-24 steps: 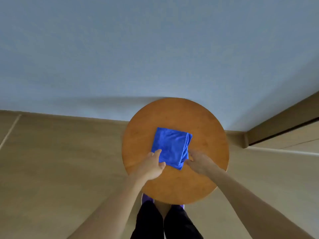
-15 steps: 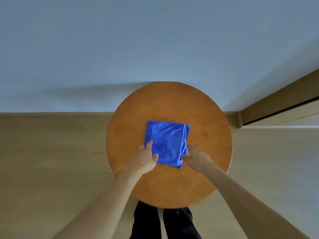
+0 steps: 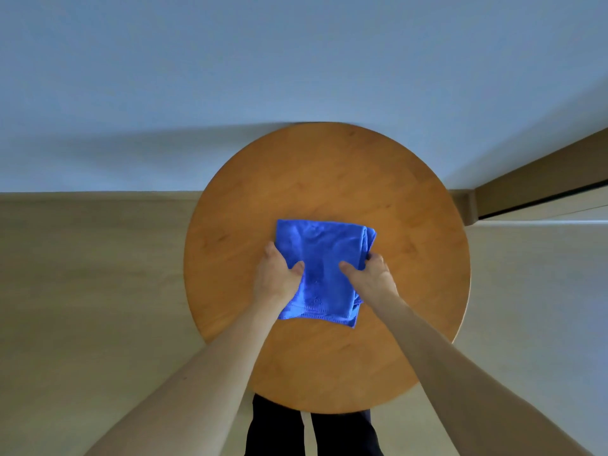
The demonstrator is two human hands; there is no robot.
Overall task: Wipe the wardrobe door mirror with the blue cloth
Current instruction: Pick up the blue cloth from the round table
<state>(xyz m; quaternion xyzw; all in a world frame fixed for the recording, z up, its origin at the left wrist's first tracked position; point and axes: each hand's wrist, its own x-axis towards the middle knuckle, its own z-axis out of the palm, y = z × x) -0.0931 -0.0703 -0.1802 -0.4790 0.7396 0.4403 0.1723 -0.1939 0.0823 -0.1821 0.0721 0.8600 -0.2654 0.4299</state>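
A folded blue cloth [image 3: 320, 258] lies on the middle of a round wooden table [image 3: 329, 179]. My left hand [image 3: 276, 278] grips the cloth's left edge, thumb on top and fingers around the side. My right hand [image 3: 371, 274] grips the right edge the same way, thumb pressed on the fabric. The cloth's near hem looks slightly raised between my wrists. No wardrobe mirror is in view.
A pale blue-grey wall [image 3: 296, 77] stands right behind the table. Light wooden floor [image 3: 82, 291] spreads to the left and right. A wooden frame with a dark gap [image 3: 543, 192] runs at the right. My dark trouser legs [image 3: 312, 432] show under the table's near edge.
Both hands have slid forward over the cloth's sides and closed on it. The camera has moved closer, so the table and cloth look larger.
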